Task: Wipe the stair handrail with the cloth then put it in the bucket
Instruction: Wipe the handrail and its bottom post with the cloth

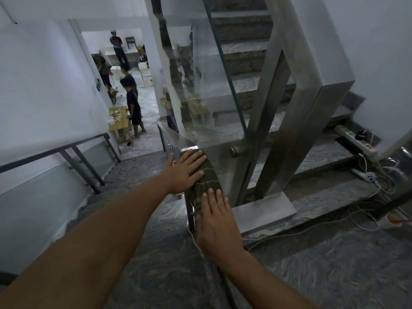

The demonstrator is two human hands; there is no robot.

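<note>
A green striped cloth (206,181) lies draped along the top of the steel stair handrail (176,137), near its upper end. My left hand (186,171) rests flat on the far part of the cloth, fingers spread. My right hand (215,219) presses flat on the near part, fingers together. Both palms lie on the cloth and neither hand curls around it. The rail continues down the stairs beyond my left hand. No bucket is in view.
A glass panel (214,85) and thick steel posts (296,121) stand right of the rail. A power strip (356,141) and white cables (367,197) lie on the steps at right. A second rail (55,150) runs along the left wall. Several people stand downstairs.
</note>
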